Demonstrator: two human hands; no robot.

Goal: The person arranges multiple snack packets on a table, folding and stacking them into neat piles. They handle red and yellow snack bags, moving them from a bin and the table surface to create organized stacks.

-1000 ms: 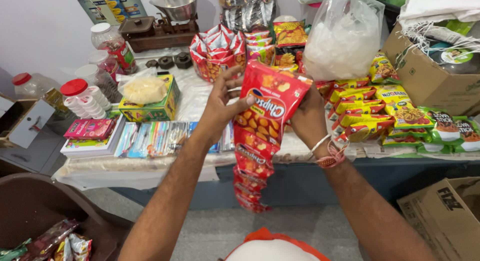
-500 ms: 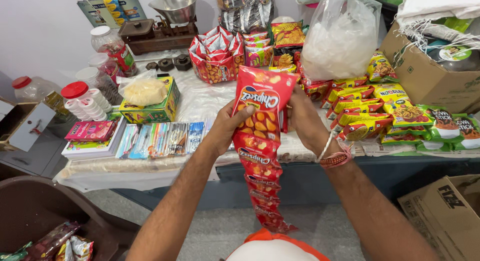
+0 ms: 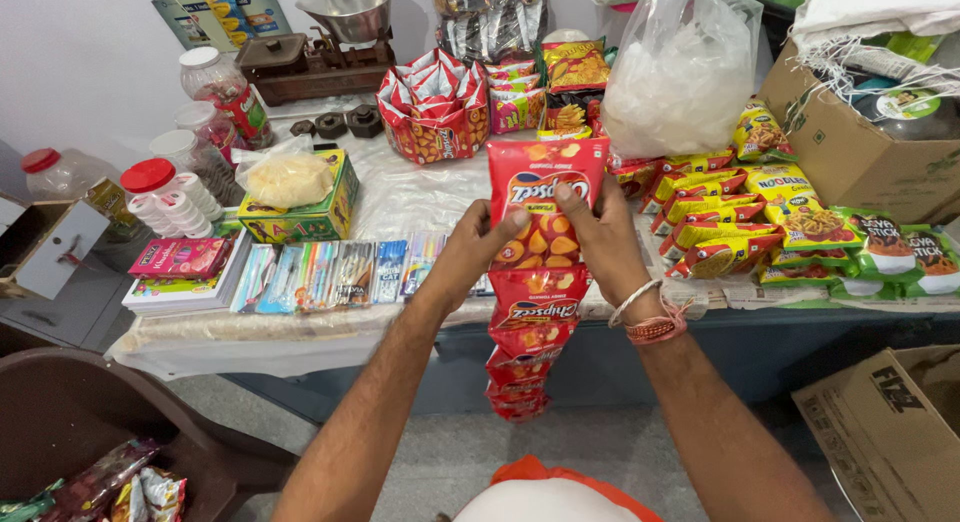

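I hold up a hanging strip of red chip packets (image 3: 540, 197) over the front edge of the table (image 3: 300, 332). My left hand (image 3: 470, 252) grips the left side of the top packet and my right hand (image 3: 600, 232), with bangles at the wrist, grips its right side. The lower packets of the strip (image 3: 525, 362) dangle below the table edge between my forearms.
Yellow noodle packets (image 3: 790, 212), a big clear bag of white stuff (image 3: 680, 77), a red snack bundle (image 3: 435, 107), a scale with a steel bowl (image 3: 345, 32), jars (image 3: 165, 187), a green box (image 3: 300, 197) and sachets (image 3: 330, 272) crowd the table. Cardboard boxes (image 3: 870, 142) at right, brown tub (image 3: 90, 422) at lower left.
The strip was tilted and held higher; now it hangs straight and lower, with both hands gripping the top packet's sides closer together.
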